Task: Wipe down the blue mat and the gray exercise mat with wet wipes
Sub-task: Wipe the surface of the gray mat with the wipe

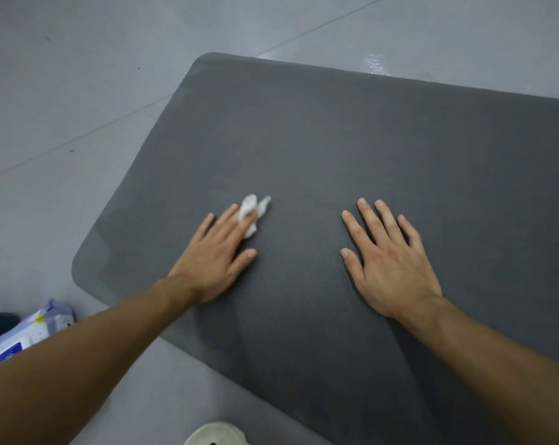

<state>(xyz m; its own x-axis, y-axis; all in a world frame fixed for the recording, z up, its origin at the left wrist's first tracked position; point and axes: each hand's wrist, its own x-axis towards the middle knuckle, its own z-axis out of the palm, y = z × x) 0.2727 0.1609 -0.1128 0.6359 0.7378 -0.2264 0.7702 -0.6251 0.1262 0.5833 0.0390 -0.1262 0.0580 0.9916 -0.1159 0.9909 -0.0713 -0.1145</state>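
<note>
Pressing the crumpled wet wipe (251, 216) onto the gray exercise mat (336, 139) under straight fingers (227, 220) of the left hand (214, 261) for scrubbing, with the right hand (387, 264) splayed flat and empty, likely bracing.

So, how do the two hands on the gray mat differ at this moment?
The left hand presses a crumpled white wipe with its straight fingers; the right hand holds nothing. The left hand lies nearer the rounded corner of the gray mat than the right hand. Both rest flat, palms down, on it.
</note>
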